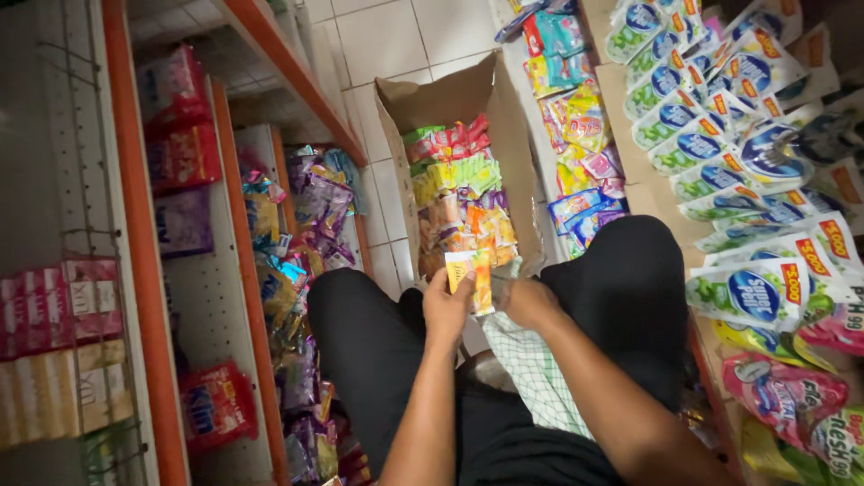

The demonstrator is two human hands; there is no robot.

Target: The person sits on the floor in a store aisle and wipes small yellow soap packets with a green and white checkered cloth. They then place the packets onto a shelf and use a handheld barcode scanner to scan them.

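Two bare forearms reach forward from the bottom edge, over dark trousers and a green checked cloth (531, 369) that hangs between the knees. Left hand (447, 310) grips the left edge of an orange and yellow sachet strip (474, 279), fingers curled over its top. Right hand (531, 303) rests just beside the strip's right edge, fingers bent down out of sight, so whether it grips the strip or only touches it I cannot tell. That strip hangs at the near end of an open cardboard box (450, 99), which stands on the white tiled floor (387, 36) between the knees and is packed with rows of sachets: red and green ones at the far end, yellow-green in the middle, orange nearest the hands. Left of the legs, an orange-edged shelf unit (243, 270) carries purple and mixed packets (315, 216) on its lower level, with red packs (180, 117) and boxed soap bars (63, 306) further left. On the right, refill pouches (738, 153) in green, white and blue lie overlapping on a low display, with pink and green pouches (783, 396) closer to the camera
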